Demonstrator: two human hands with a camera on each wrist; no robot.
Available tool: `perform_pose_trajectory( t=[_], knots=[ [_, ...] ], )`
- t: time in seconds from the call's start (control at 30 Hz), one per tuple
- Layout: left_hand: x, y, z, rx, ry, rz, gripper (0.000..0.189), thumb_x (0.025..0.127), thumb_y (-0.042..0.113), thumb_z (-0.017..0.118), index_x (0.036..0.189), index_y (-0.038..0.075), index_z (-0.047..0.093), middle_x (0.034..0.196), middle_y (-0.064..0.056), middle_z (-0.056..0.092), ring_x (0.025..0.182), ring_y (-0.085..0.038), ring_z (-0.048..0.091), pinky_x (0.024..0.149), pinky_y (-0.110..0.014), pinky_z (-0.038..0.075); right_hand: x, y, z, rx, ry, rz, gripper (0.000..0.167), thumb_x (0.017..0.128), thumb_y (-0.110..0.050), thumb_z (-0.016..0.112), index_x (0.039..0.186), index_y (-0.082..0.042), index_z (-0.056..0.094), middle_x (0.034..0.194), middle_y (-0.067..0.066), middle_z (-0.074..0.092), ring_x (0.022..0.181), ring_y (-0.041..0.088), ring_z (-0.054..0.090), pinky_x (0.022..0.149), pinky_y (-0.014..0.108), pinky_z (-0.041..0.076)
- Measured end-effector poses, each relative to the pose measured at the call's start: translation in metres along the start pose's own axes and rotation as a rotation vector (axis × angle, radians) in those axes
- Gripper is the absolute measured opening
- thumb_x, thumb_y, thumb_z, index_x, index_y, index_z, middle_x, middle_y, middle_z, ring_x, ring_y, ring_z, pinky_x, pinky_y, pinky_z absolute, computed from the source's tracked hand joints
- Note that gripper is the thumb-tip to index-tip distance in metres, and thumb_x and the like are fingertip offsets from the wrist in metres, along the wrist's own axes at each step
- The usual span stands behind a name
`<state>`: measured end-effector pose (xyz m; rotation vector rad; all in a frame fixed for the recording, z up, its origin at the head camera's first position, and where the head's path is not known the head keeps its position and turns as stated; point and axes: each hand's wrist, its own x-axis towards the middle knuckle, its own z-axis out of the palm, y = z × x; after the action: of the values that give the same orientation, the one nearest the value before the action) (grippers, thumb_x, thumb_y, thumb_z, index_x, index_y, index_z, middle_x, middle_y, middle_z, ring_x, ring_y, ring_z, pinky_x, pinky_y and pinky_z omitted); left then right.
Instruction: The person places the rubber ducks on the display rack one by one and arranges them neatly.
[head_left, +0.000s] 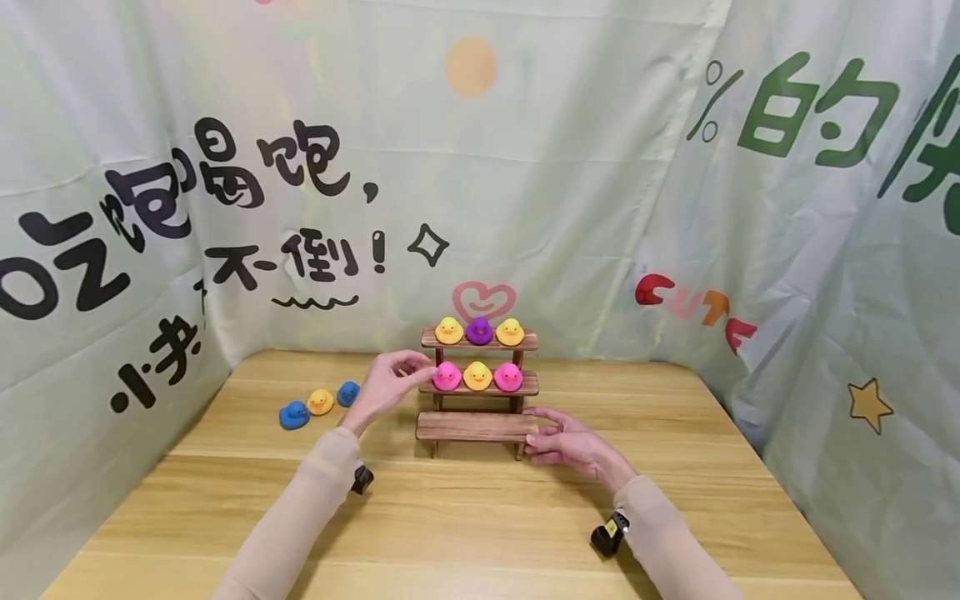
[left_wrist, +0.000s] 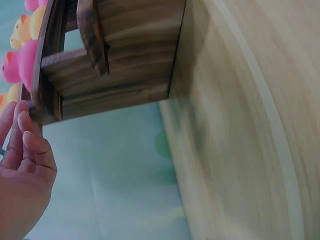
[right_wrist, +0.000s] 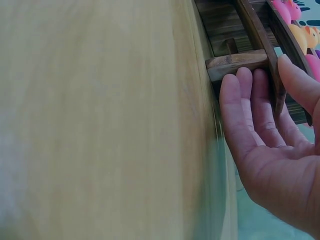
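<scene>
A three-step wooden stand [head_left: 477,427] stands on the table. Along its middle step sit a pink rubber duck [head_left: 447,377], a yellow rubber duck [head_left: 477,377] and another pink rubber duck [head_left: 508,377]. On the top step a purple rubber duck [head_left: 479,332] sits between two yellow ones. My left hand [head_left: 386,383] holds the left end of the middle step, its fingertips close beside the left pink duck. Thumb and fingers of my right hand [right_wrist: 272,135] grip the right end of the bottom step, near its leg. The bottom step carries no duck.
Left of the stand lie a blue rubber duck [head_left: 294,414], a yellow rubber duck [head_left: 321,402] and another blue rubber duck [head_left: 348,393], partly near my left wrist. Printed cloth [head_left: 555,167] hangs behind the wooden table [head_left: 480,533] and along both sides.
</scene>
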<state>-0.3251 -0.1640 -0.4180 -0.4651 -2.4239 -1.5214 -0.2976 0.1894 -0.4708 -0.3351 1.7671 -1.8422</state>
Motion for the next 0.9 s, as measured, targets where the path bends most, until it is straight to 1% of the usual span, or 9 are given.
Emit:
perform_pose_trajectory(
  t=[0.17, 0.33, 0.4, 0.5, 0.53, 0.57, 0.73, 0.8, 0.9],
  knots=[
    [0.001, -0.009, -0.011, -0.016, 0.004, 0.003, 0.020, 0.090, 0.033, 0.072, 0.099, 0.015, 0.074, 0.089, -0.008, 0.071, 0.079, -0.025, 0.062, 0.063, -0.027, 0.050, -0.001, 0.000, -0.001, -0.002, 0.015, 0.000, 0.068, 0.095, -0.004, 0.061, 0.153, -0.005, 0.024, 0.105, 0.009, 0.059, 0.095, 0.019, 0.066, 0.089, 0.040, 0.056],
    [-0.002, -0.018, -0.024, 0.003, -0.027, -0.045, 0.018, 0.091, 0.028, 0.071, 0.102, 0.013, 0.073, 0.096, -0.013, 0.072, 0.085, -0.033, 0.064, 0.067, -0.030, 0.052, -0.001, 0.000, 0.000, 0.011, 0.016, 0.006, 0.068, 0.095, -0.004, 0.062, 0.152, -0.005, 0.025, 0.104, 0.009, 0.059, 0.095, 0.020, 0.066, 0.090, 0.041, 0.056],
    [-0.002, -0.022, -0.029, 0.021, -0.041, -0.066, 0.020, 0.090, 0.029, 0.072, 0.103, 0.014, 0.073, 0.098, -0.011, 0.072, 0.088, -0.031, 0.065, 0.070, -0.034, 0.053, -0.001, 0.000, 0.001, 0.006, 0.008, 0.002, 0.069, 0.095, -0.005, 0.062, 0.153, -0.005, 0.025, 0.103, 0.009, 0.060, 0.095, 0.020, 0.066, 0.090, 0.041, 0.056],
    [-0.003, -0.024, -0.039, 0.030, -0.055, -0.083, 0.022, 0.089, 0.029, 0.073, 0.105, 0.013, 0.072, 0.100, -0.008, 0.073, 0.088, -0.023, 0.066, 0.075, -0.040, 0.054, 0.000, -0.002, 0.001, -0.002, 0.003, 0.002, 0.069, 0.095, -0.005, 0.062, 0.153, -0.004, 0.024, 0.102, 0.008, 0.060, 0.094, 0.020, 0.066, 0.091, 0.042, 0.056],
    [-0.005, -0.022, -0.042, 0.032, -0.061, -0.089, 0.023, 0.089, 0.027, 0.073, 0.106, 0.010, 0.072, 0.100, -0.009, 0.073, 0.087, -0.022, 0.066, 0.075, -0.040, 0.054, 0.000, -0.002, 0.001, -0.004, 0.005, 0.004, 0.069, 0.095, -0.004, 0.062, 0.153, -0.004, 0.024, 0.102, 0.008, 0.060, 0.094, 0.020, 0.066, 0.091, 0.042, 0.056],
    [-0.006, -0.017, -0.045, 0.033, -0.064, -0.089, 0.023, 0.090, 0.025, 0.073, 0.106, 0.008, 0.072, 0.100, -0.011, 0.073, 0.087, -0.021, 0.066, 0.075, -0.039, 0.054, 0.000, -0.002, 0.001, -0.006, 0.004, 0.004, 0.069, 0.095, -0.004, 0.061, 0.153, -0.004, 0.024, 0.102, 0.008, 0.060, 0.094, 0.019, 0.066, 0.091, 0.042, 0.056],
    [-0.006, -0.024, -0.059, 0.024, -0.073, -0.082, 0.025, 0.089, 0.017, 0.073, 0.109, 0.003, 0.070, 0.099, -0.015, 0.072, 0.085, -0.017, 0.066, 0.075, -0.031, 0.052, 0.001, -0.004, 0.001, -0.004, 0.001, 0.004, 0.069, 0.095, -0.004, 0.061, 0.153, -0.005, 0.024, 0.104, 0.009, 0.060, 0.094, 0.019, 0.066, 0.091, 0.042, 0.056],
    [-0.004, -0.036, -0.063, 0.016, -0.070, -0.077, 0.025, 0.088, 0.016, 0.073, 0.110, 0.004, 0.070, 0.099, -0.013, 0.072, 0.084, -0.013, 0.066, 0.076, -0.029, 0.053, 0.001, -0.004, 0.001, -0.006, -0.004, 0.002, 0.070, 0.095, -0.005, 0.062, 0.153, -0.004, 0.023, 0.105, 0.009, 0.060, 0.095, 0.019, 0.066, 0.091, 0.042, 0.055],
    [-0.007, -0.041, -0.070, 0.026, -0.071, -0.084, 0.026, 0.088, 0.013, 0.074, 0.111, 0.002, 0.070, 0.100, -0.013, 0.072, 0.085, -0.012, 0.066, 0.077, -0.027, 0.053, 0.001, -0.003, 0.001, -0.008, 0.000, 0.011, 0.070, 0.095, -0.006, 0.063, 0.153, -0.005, 0.023, 0.106, 0.009, 0.060, 0.096, 0.020, 0.066, 0.092, 0.042, 0.055]
  ],
)
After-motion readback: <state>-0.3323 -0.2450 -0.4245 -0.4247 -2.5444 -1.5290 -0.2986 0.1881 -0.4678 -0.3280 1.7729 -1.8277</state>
